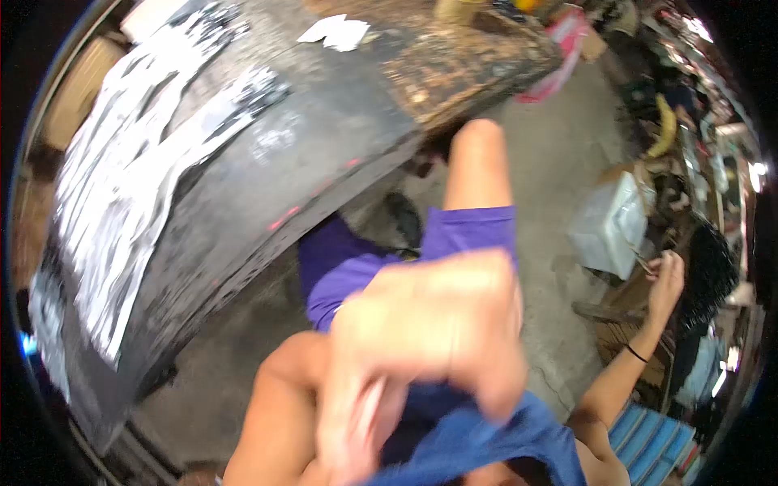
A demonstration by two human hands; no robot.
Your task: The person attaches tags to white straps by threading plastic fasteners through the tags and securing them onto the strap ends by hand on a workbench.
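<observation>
My left hand [425, 324] is large and blurred close to the camera, in front of my lap. Its fingers are curled, and what they hold, if anything, is hidden. Out to the right, my right hand [666, 279] has its fingers pressed together beside a pale translucent container [612, 227]. Something thin shows at those fingertips, too small to name. A dark band [636, 354] circles the right wrist. Below the left hand are purple shorts [470, 235] and a blue top [502, 441].
A dark worktop [324, 154] at the left bears crumpled silvery strips [121, 178] and white scraps [336, 32]. A worn wooden board [462, 69] lies at its far end. Clutter lines the right side, with a blue slatted seat [652, 441] at the lower right.
</observation>
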